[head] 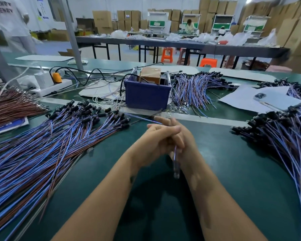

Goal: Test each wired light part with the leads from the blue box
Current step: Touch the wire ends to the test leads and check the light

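Note:
My left hand (155, 141) and my right hand (184, 134) are pressed together over the green mat, the left fingers lying across the right. Both are closed on one wired light part (175, 162). Its blurred blue wire hangs down from the hands to a clear tip, and another stretch runs up and left from my fingers. The blue box (146, 96) stands just beyond my hands, holding a brown block. Thin leads (151, 114) trail from the box toward my fingers; where they touch the part is hidden.
Piles of blue-and-brown wired parts with black ends lie to the left (59, 136), to the right (281, 136) and behind the box (195, 87). Brown wires (10, 105) fan out at far left. A phone (278, 100) rests on white paper. A power strip (50, 86) sits at back left.

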A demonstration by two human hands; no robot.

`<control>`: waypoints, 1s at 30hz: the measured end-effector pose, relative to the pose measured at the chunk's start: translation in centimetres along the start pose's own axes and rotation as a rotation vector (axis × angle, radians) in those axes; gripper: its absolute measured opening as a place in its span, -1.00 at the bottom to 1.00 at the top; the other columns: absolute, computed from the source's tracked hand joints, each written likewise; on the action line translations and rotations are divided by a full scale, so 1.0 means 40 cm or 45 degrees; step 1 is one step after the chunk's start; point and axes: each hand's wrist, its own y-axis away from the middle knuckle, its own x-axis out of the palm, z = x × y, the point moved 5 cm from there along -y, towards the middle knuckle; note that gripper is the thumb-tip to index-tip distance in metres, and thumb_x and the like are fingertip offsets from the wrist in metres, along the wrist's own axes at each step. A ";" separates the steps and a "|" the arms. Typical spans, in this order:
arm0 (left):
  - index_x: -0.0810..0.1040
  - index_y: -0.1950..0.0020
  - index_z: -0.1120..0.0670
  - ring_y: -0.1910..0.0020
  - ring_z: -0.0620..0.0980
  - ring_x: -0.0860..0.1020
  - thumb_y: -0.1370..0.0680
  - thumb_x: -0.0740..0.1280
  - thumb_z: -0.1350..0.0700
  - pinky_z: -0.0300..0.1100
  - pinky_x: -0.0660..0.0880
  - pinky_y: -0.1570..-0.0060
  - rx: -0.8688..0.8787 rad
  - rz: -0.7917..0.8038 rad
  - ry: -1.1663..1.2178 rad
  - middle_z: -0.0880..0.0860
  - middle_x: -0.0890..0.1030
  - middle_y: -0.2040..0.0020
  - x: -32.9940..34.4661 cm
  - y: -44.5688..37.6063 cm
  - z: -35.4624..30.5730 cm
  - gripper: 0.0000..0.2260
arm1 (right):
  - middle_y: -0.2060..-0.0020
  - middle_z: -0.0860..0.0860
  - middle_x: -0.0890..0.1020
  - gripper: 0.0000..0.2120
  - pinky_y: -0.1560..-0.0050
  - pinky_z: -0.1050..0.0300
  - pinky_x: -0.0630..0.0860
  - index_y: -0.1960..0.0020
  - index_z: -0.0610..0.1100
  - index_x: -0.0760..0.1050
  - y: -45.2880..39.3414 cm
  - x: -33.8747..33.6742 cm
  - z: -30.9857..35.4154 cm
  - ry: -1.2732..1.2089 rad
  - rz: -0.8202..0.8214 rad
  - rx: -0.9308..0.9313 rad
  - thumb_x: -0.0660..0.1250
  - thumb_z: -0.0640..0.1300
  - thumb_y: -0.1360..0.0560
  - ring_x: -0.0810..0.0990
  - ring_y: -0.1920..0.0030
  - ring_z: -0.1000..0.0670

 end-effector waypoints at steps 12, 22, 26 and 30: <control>0.64 0.25 0.12 0.25 -0.06 0.60 -0.63 0.22 0.11 -0.27 0.56 0.25 -0.226 -0.727 -0.228 0.04 0.63 0.31 -0.164 0.012 0.033 -0.68 | 0.50 -0.05 0.59 -0.81 0.47 0.25 0.40 -0.07 -0.26 0.38 0.009 -0.074 0.039 0.419 -0.577 -0.482 0.01 -0.24 -0.65 0.48 0.56 0.06; 0.63 0.05 0.12 0.12 0.01 0.58 -0.59 0.31 0.19 -0.07 0.52 -0.01 0.015 -0.884 -0.349 0.10 0.65 0.15 -0.184 0.011 0.015 -0.90 | 0.45 0.19 0.56 -0.81 0.21 0.13 0.46 0.21 0.02 0.61 0.006 0.004 -0.009 1.210 -0.255 -0.610 0.32 -0.20 -0.52 0.49 0.35 0.14; 0.66 0.10 0.07 0.28 -0.19 0.56 -0.55 0.37 0.15 -0.39 0.46 0.29 0.031 -0.897 -0.457 -0.03 0.64 0.26 -0.195 0.015 0.012 -0.92 | 0.51 0.22 0.52 -0.77 0.31 0.22 0.31 0.29 0.03 0.55 -0.001 -0.001 -0.016 1.267 -0.273 -0.593 0.33 -0.13 -0.53 0.42 0.42 0.17; 0.68 0.11 0.09 0.21 -0.18 0.58 -0.56 0.36 0.16 -0.35 0.47 0.24 -0.010 -0.837 -0.548 0.02 0.69 0.19 -0.194 0.015 0.018 -0.89 | 0.36 0.15 0.59 -0.87 0.25 0.24 0.39 0.16 -0.01 0.59 0.002 -0.007 -0.009 1.267 -0.307 -0.619 0.33 -0.14 -0.55 0.50 0.30 0.15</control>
